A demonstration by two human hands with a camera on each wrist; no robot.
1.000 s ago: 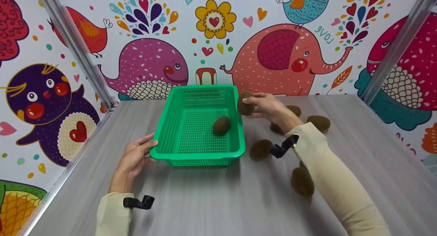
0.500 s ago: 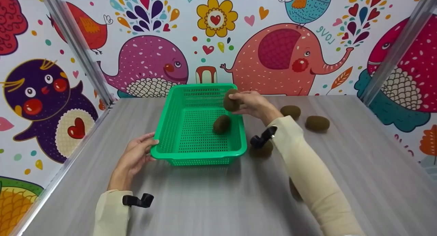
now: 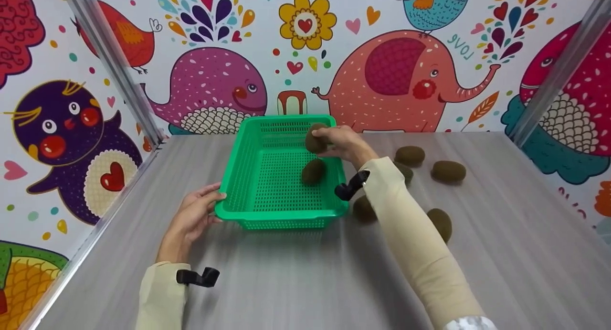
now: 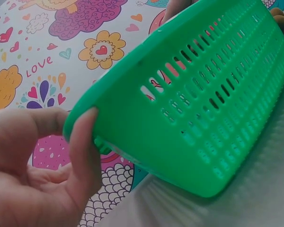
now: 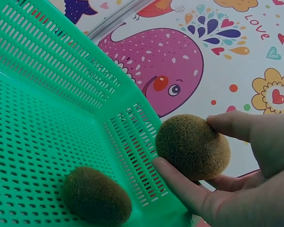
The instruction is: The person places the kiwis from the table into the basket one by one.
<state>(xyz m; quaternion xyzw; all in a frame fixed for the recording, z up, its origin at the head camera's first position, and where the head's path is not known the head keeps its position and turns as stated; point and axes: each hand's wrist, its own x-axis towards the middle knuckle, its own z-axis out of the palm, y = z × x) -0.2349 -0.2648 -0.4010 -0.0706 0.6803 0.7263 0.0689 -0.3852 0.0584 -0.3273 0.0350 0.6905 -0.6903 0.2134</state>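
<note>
Green basket [image 3: 276,177] in left hand's [image 3: 194,214] grip, kiwi [image 5: 193,147] in right's [image 3: 347,143], fuzz [image 5: 212,163], right-wrist view only

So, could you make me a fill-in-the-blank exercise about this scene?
1. The person's left grip pinches the rim of a basket coloured ____.
2. The held kiwi is in the person's ____ grip.
3. The number of kiwis lying on the basket's floor is ____.
4. The long-trunked animal printed on the wall is an ____.

Missing words: green; right; one; elephant.
</note>
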